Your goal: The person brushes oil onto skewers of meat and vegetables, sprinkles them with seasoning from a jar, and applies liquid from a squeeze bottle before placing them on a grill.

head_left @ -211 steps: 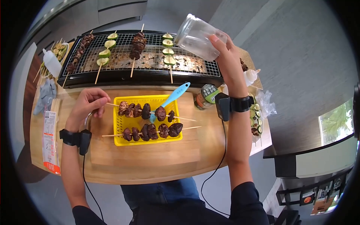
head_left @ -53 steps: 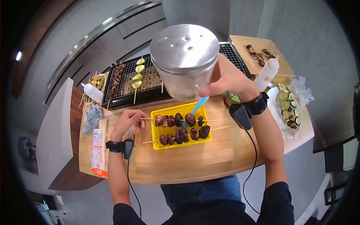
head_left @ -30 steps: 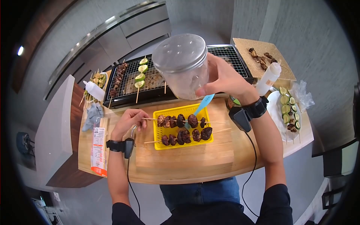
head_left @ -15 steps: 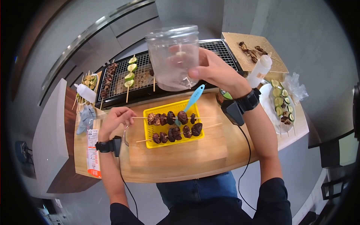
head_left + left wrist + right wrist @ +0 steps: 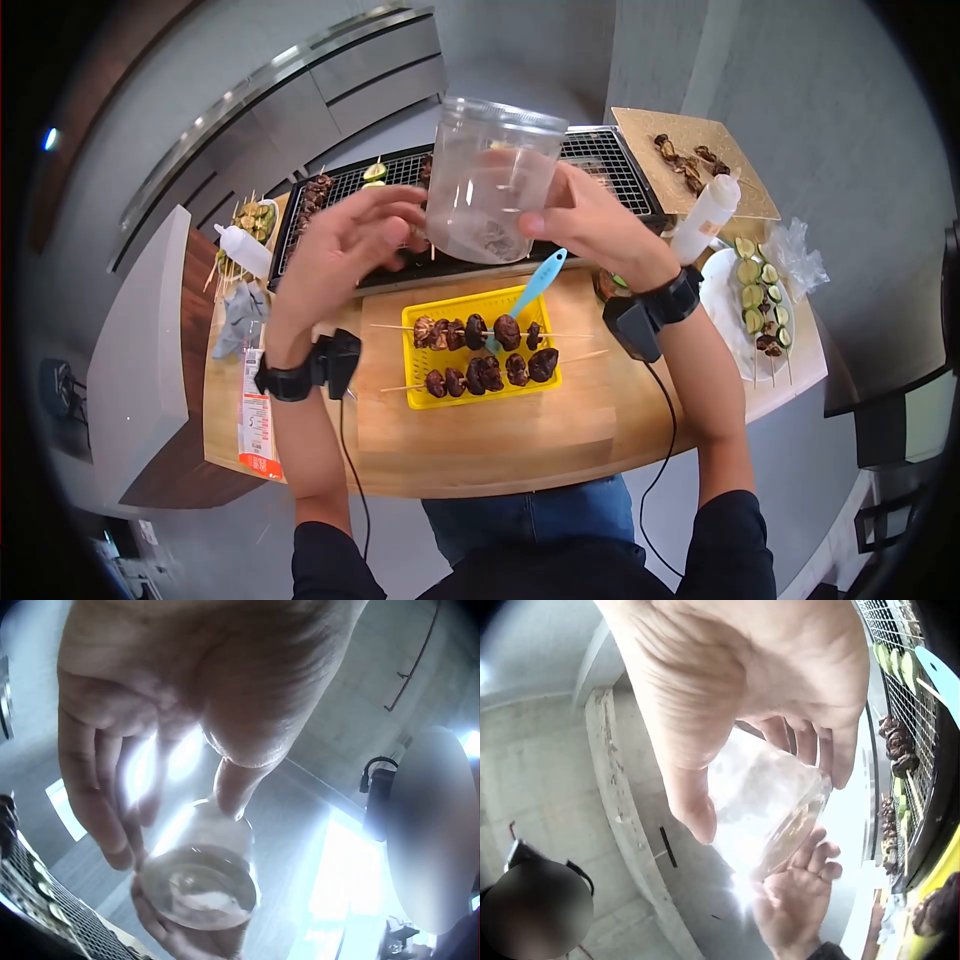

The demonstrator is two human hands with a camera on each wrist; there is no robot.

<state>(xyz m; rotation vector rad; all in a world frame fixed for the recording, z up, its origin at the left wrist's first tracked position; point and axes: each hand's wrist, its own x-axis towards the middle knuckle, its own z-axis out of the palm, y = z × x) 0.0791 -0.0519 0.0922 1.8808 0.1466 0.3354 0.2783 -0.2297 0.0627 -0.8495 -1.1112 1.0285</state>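
My right hand (image 5: 590, 215) grips a clear plastic jar (image 5: 485, 195) with a silver screw lid, held slightly tilted above the near edge of the grill. Thumb and fingers are on opposite sides of the jar (image 5: 761, 795) in the right wrist view. My left hand (image 5: 345, 250) is raised beside the jar, its fingers loosely bent and holding nothing. Below, two mushroom skewers, an upper skewer (image 5: 507, 331) and a lower skewer (image 5: 487, 375), lie across a yellow basket (image 5: 480, 397). A brush with a blue handle (image 5: 541, 282) leans in the basket, its head partly hidden.
Behind the basket stands a black grill (image 5: 400, 280) bearing several skewers. A squeeze bottle (image 5: 708, 215), a plate (image 5: 712, 295) of zucchini skewers and a board (image 5: 740, 190) with mushrooms are at right. At left are another squeeze bottle (image 5: 243, 250), a cloth (image 5: 240, 320) and a package (image 5: 257, 420).
My left hand has released the upper mushroom skewer's stick and risen beside the jar. The right hand has turned the jar from tipped over the grill to nearly upright.
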